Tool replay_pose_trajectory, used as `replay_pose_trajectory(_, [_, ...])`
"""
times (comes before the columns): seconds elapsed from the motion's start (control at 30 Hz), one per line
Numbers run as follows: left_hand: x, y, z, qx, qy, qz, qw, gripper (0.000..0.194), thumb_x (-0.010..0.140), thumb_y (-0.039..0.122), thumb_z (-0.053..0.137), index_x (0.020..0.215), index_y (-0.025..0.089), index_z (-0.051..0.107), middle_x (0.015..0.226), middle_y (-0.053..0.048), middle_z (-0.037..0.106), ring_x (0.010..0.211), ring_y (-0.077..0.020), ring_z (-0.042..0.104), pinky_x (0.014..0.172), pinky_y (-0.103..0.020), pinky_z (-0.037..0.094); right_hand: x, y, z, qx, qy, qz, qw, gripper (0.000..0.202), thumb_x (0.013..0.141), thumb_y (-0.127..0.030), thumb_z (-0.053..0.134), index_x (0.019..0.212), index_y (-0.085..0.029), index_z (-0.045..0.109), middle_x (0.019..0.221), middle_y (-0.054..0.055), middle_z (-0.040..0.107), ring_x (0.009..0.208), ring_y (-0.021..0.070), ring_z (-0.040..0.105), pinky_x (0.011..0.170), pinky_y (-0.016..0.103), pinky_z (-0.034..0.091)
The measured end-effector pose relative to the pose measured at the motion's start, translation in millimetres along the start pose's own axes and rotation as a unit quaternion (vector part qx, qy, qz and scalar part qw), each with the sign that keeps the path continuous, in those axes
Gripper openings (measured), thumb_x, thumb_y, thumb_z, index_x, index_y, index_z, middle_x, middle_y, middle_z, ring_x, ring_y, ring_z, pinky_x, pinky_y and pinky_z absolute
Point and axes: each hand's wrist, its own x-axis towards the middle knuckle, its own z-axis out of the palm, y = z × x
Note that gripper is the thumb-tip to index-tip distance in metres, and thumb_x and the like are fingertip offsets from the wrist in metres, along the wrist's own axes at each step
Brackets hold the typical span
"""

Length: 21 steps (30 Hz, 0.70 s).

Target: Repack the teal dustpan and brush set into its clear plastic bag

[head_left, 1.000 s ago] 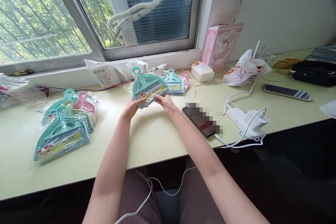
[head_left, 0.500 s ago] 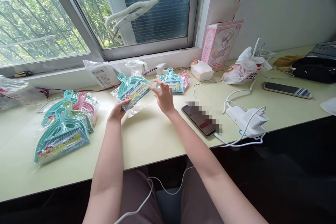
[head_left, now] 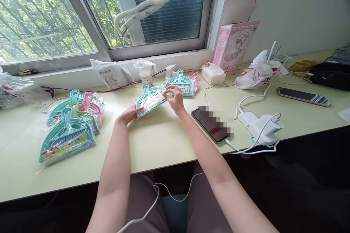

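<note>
The teal dustpan set (head_left: 150,99), sealed in a clear bag with its label hard to read, sits low over the desk (head_left: 164,142) centre; left hand (head_left: 128,114) grips its near-left edge, right hand (head_left: 175,99) pinches its right

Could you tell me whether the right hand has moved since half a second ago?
Yes. The right hand has gone back onto the bagged teal dustpan set, gripping its far edge, nearer the phone.
</note>
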Motion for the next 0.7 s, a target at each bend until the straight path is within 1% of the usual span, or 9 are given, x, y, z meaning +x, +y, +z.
replay_pose_trajectory(0.2, [-2,3,8.5,0.053,-0.021,-0.014,0.998,0.057,0.062,0.019,0.087,0.114,0.013,0.064,0.090,-0.013,0.072,0.066,-0.0229,0.071,0.049,-0.025,0.053,-1,15,7,-0.003,0.020,0.046,0.999,0.008,0.084,-0.027,0.071,0.078,-0.023,0.074,0.115,0.007,0.066,0.121,0.0281,0.053,0.106,0.046,0.039])
replay_pose_trajectory(0.27, [-3,4,11.3,0.066,-0.028,-0.009,0.997,0.058,0.060,0.022,0.088,0.113,0.013,0.065,0.090,-0.013,0.072,0.065,-0.0230,0.071,0.046,-0.024,0.050,-2,19,9,0.015,0.029,0.048,0.998,0.005,0.082,-0.024,0.073,0.077,-0.022,0.074,0.115,0.009,0.064,0.118,0.0265,0.055,0.107,0.043,0.041])
replay_pose_trajectory(0.37, [-4,5,13.1,0.081,-0.036,0.005,0.996,0.060,0.058,0.026,0.089,0.113,0.014,0.066,0.094,-0.013,0.073,0.067,-0.0222,0.070,0.049,-0.025,0.051,-4,23,12,0.060,0.030,0.045,0.997,0.007,0.082,-0.021,0.070,0.076,-0.021,0.073,0.119,0.009,0.061,0.115,0.0240,0.058,0.105,0.039,0.045])
replay_pose_trajectory(0.43, [-4,5,12.1,0.094,-0.045,0.019,0.994,0.064,0.058,0.028,0.089,0.116,0.015,0.066,0.099,-0.013,0.073,0.072,-0.0217,0.070,0.053,-0.025,0.053,-5,22,13,0.073,0.023,0.039,0.996,0.009,0.084,-0.019,0.066,0.082,-0.022,0.074,0.123,0.009,0.061,0.119,0.0239,0.058,0.107,0.039,0.045])
replay_pose_trajectory(0.5, [-4,5,10.0,0.110,-0.055,0.033,0.992,0.068,0.060,0.031,0.089,0.122,0.017,0.064,0.107,-0.013,0.073,0.079,-0.0220,0.071,0.059,-0.026,0.054,-5,22,13,0.082,0.016,0.038,0.996,0.018,0.084,-0.017,0.064,0.097,-0.023,0.075,0.127,0.010,0.062,0.126,0.0237,0.055,0.109,0.040,0.043])
replay_pose_trajectory(0.53, [-5,5,9.1,0.116,-0.056,0.037,0.991,0.070,0.061,0.032,0.089,0.124,0.017,0.062,0.110,-0.013,0.072,0.084,-0.0224,0.071,0.062,-0.026,0.055,-5,22,13,0.096,0.010,0.052,0.994,0.025,0.084,-0.017,0.064,0.107,-0.023,0.073,0.127,0.010,0.063,0.127,0.0235,0.055,0.108,0.040,0.045])
replay_pose_trajectory(0.6, [-6,6,8.5,0.123,-0.046,0.040,0.991,0.074,0.062,0.032,0.088,0.128,0.018,0.060,0.116,-0.013,0.070,0.090,-0.0233,0.070,0.068,-0.028,0.056,-3,25,14,0.151,-0.024,0.124,0.980,0.041,0.081,-0.023,0.068,0.122,-0.022,0.067,0.120,0.010,0.069,0.118,0.0235,0.061,0.099,0.039,0.053])
replay_pose_trajectory(0.63, [-6,6,8.9,0.125,-0.041,0.040,0.991,0.076,0.062,0.032,0.088,0.131,0.019,0.059,0.118,-0.013,0.070,0.093,-0.0240,0.070,0.070,-0.028,0.057,-3,28,14,0.186,-0.052,0.172,0.966,0.045,0.080,-0.027,0.070,0.124,-0.020,0.065,0.112,0.010,0.072,0.109,0.0234,0.065,0.091,0.039,0.056])
replay_pose_trajectory(0.7, [-8,7,11.0,0.121,-0.041,0.040,0.991,0.080,0.064,0.034,0.087,0.136,0.021,0.055,0.123,-0.014,0.068,0.100,-0.0265,0.069,0.075,-0.032,0.058,-1,34,16,0.247,-0.104,0.256,0.929,0.045,0.077,-0.035,0.072,0.117,-0.015,0.068,0.093,0.007,0.074,0.089,0.0214,0.069,0.078,0.037,0.060])
